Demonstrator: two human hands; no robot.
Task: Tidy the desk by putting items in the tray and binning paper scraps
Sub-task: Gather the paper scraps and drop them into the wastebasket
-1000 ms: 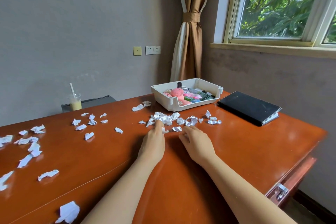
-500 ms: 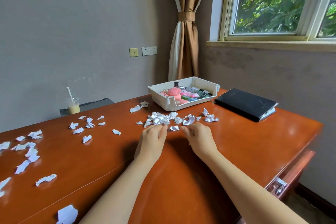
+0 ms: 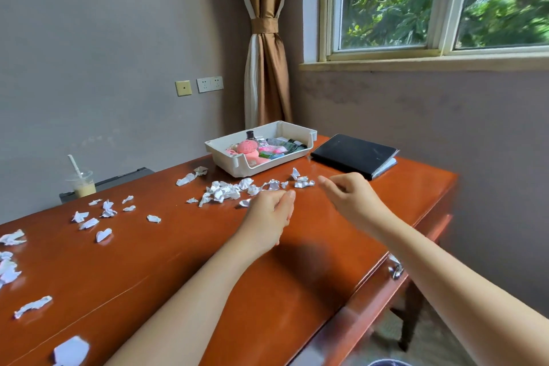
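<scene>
A pile of crumpled white paper scraps (image 3: 222,192) lies on the red-brown desk (image 3: 184,258), just in front of the white tray (image 3: 258,170). The tray holds a pink toy and several small items. My left hand (image 3: 267,214) rests beside the pile with its fingers stretched out together, and one scrap (image 3: 245,202) peeks out behind it. My right hand (image 3: 350,199) hovers a little above the desk with loosely bent fingers pointing at a few scraps (image 3: 303,183). It holds nothing.
A black notebook (image 3: 353,154) lies right of the tray, near the desk's far corner. More scraps (image 3: 104,212) are strewn over the left half. A plastic cup with a straw (image 3: 81,184) stands behind the desk. A drawer handle (image 3: 395,269) juts out on the right.
Both hands have moved right along the pile's near edge. My right hand has lifted off the desk and now sits nearer the notebook. The view has swung.
</scene>
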